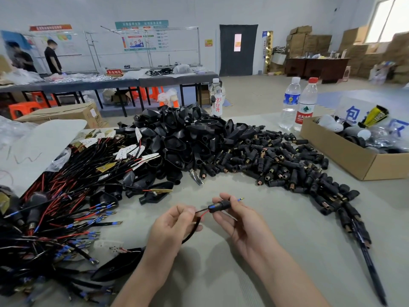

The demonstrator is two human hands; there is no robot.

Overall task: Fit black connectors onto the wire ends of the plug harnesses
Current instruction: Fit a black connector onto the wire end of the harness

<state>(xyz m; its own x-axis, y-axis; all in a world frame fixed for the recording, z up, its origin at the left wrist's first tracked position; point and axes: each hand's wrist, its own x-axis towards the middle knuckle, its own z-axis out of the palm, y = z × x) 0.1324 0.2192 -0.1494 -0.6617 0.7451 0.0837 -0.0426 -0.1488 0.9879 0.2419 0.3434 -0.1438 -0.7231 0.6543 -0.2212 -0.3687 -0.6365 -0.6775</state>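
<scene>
**Both hands on one harness, connector on the wire**

Left hand (174,220) is curled and pinches the red and black wires (202,213) of a plug harness (192,234) between thumb and fingers. The harness's black cable loops down under that hand toward the counter (221,258).

Right hand (234,220) pinches a black connector (219,206) between thumb and fingertips, held above the counter just right of the left hand. The wires run into the connector's left end. A blue-sleeved wire tip (240,199) pokes out past the right fingers on the far side.

Around them:
- Loose connector pile (287,160) spreads across the counter beyond the right hand and trails down the right side.
- Heap of black plug shells (183,134) sits mid-counter behind the hands, touching the connector pile.
- Tangle of unfinished harnesses (55,196), red and black wires with blue-sleeved terminals, covers the left side.
- Cardboard box (345,156) with mixed parts at far right.
- Two water bottles (297,105) stand just behind the box's left corner; a third bottle (216,96) stands behind the shell heap.
</scene>
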